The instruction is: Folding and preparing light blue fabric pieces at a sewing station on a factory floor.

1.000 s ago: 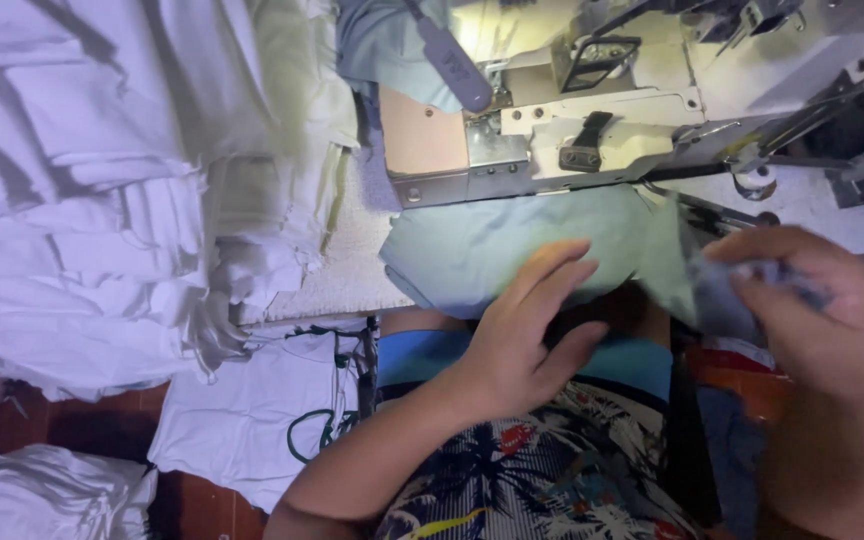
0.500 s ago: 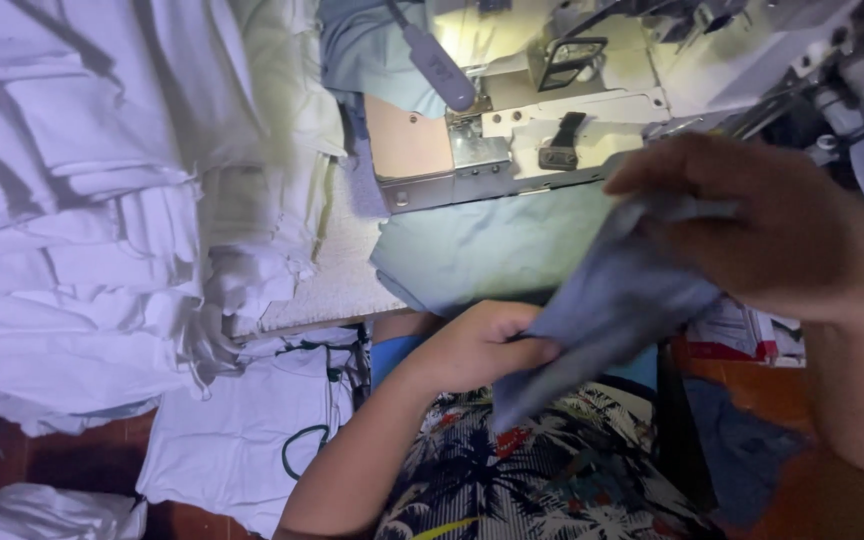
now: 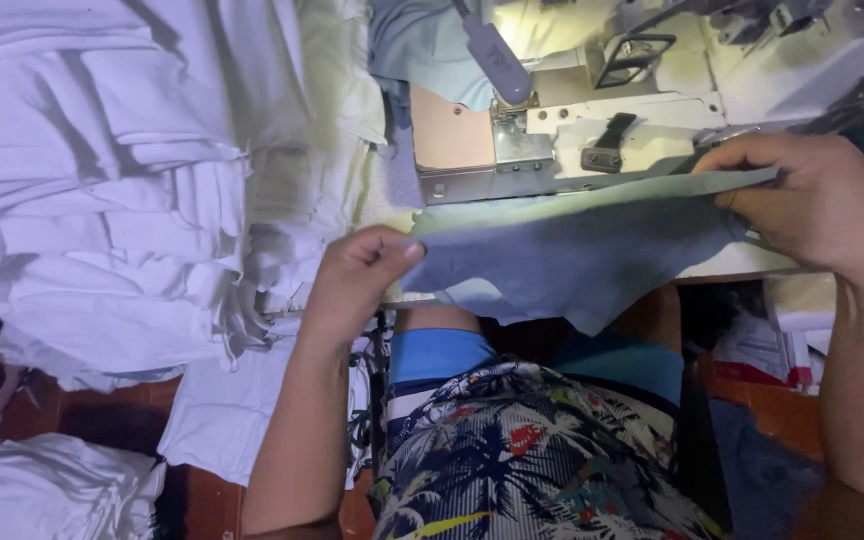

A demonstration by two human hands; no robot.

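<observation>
left hand (image 3: pixel 352 280) and right hand (image 3: pixel 817 205) each pinch, fingers closed, opposite ends of a grey-green fabric piece (image 3: pixel 572 255) stretched before the sewing machine (image 3: pixel 592 120), white cloth stack (image 3: pixel 102 170) alongside.

Cloth piece (image 3: pixel 572 255) spans btwn fingers of left hand (image 3: pixel 357 280) & right hand (image 3: pixel 817 200); sewing machine (image 3: pixel 592 110) behind fingers; fabric pile (image 3: pixel 102 180) left of them.

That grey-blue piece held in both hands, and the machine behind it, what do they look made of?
The grey-blue piece looks like soft matte knit cloth: it sags and folds between the left hand and right hand. The sewing machine looks like painted metal, smooth and pale, with screws.
</observation>
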